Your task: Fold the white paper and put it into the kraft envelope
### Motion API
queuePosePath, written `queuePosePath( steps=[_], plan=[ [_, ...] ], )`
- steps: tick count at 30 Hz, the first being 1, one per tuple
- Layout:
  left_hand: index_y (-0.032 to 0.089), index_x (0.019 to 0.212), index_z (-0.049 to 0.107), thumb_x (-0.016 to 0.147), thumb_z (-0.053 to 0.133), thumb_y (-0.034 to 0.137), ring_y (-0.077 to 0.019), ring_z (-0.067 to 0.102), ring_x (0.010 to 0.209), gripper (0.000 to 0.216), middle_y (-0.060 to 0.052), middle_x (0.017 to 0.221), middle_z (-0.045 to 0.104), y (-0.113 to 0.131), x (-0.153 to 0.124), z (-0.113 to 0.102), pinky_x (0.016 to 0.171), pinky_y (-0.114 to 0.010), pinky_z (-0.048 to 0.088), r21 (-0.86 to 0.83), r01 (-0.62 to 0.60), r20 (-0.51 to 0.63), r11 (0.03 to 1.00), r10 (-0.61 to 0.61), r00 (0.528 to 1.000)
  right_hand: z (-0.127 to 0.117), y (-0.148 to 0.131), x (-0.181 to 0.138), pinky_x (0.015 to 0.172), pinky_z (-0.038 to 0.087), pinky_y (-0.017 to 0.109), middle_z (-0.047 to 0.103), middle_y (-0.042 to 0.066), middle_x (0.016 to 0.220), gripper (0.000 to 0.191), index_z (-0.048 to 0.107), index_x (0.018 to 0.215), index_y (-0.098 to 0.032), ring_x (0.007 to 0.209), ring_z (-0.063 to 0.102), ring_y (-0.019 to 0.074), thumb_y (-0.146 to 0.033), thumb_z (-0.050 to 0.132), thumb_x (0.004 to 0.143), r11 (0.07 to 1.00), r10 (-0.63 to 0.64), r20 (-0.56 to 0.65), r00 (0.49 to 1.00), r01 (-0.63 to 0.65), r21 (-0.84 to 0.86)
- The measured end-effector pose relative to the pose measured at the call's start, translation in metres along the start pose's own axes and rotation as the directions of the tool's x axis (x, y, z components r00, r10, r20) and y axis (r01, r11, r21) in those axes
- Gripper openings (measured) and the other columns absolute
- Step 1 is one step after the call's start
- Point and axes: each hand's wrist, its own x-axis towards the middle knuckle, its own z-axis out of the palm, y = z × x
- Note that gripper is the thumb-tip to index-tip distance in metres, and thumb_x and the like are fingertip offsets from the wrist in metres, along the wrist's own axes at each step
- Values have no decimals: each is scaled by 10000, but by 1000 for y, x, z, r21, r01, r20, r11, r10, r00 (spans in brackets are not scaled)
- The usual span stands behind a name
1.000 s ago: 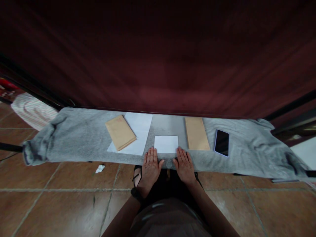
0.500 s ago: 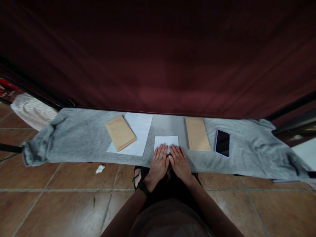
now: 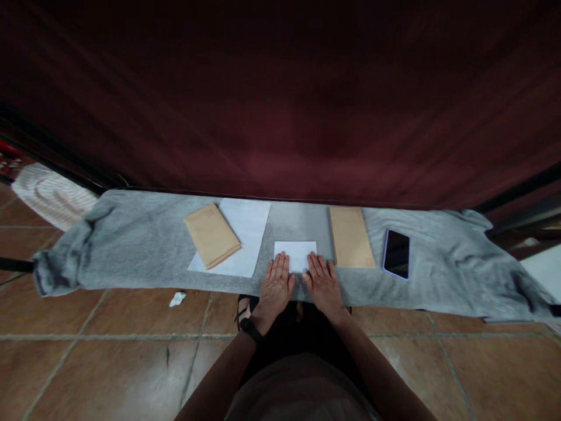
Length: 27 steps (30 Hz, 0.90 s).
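A small white sheet of paper (image 3: 296, 250), perhaps folded, lies flat on the grey cloth in front of me. My left hand (image 3: 276, 287) rests flat over its lower left corner, fingers stretched forward. Across from it, my right hand (image 3: 324, 287) lies flat on the lower right corner, fingers also out straight. Between the two hands a strip of the paper shows. Neither hand grips anything. Just right of my right hand is a stack of brown envelopes (image 3: 351, 237).
To the left, more brown envelopes (image 3: 213, 235) lie on larger white sheets (image 3: 249, 234). A phone (image 3: 397, 254) sits at the right on the grey cloth (image 3: 135, 245). A dark red curtain (image 3: 280, 128) hangs behind. Crumpled white paper (image 3: 177, 299) is on the tiled floor.
My hands have slid apart, the left one leftward and the right one slightly rightward, uncovering more of the white paper's middle. The paper stays in place.
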Motion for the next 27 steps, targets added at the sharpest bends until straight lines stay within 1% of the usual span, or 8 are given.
queuePosePath(
  steps=[5,9,14,17,22,27],
  plan=[
    [71,1595,213,1033,368,283,-257,255,1531,620,-168,1620,329,-8,-1,-2,1240,-476,296,9,34,-7,999,-34,999,1,5,-2,1211,255,524,386,134,1599,581,305,1587,-119,1474,374,302,-374,358,1067,999,12,-7,1000,-12,-35],
    [78,1610,158,1027,376,279,-262,265,1527,654,-171,1621,319,-11,-3,-2,1235,-484,305,4,49,-24,999,-48,999,2,7,-4,1208,270,513,388,136,1598,583,302,1586,-109,1473,374,301,-370,357,1068,999,17,-21,1000,-18,-39],
    [53,1591,222,1029,363,274,-275,285,1519,619,-191,1611,338,-15,-5,-2,1233,-491,309,-3,62,-26,998,-62,998,0,8,-6,1201,292,507,414,142,1584,576,290,1592,-116,1465,389,289,-351,351,1069,999,18,-48,999,-20,-25],
    [38,1577,251,1036,343,279,-284,283,1519,599,-202,1603,356,-16,-5,-4,1226,-500,319,-8,64,-26,998,-64,998,-2,8,-5,1203,291,502,428,143,1576,565,308,1585,-112,1464,391,286,-343,348,1071,999,28,-51,998,-28,-19],
    [71,1585,246,1039,331,272,-271,256,1531,588,-169,1611,362,-8,1,-8,1236,-503,301,-20,57,-26,998,-58,998,-5,7,1,1207,279,512,426,125,1581,543,341,1572,-123,1482,361,280,-343,326,1076,1000,17,-16,1000,-17,7],
    [119,1595,249,1021,337,237,-241,240,1539,592,-122,1618,364,9,15,-7,1262,-508,244,-30,-38,32,999,39,999,-7,2,14,1216,263,518,442,104,1574,524,384,1557,-154,1481,364,275,-330,367,1063,999,-41,13,999,40,34]
  ],
)
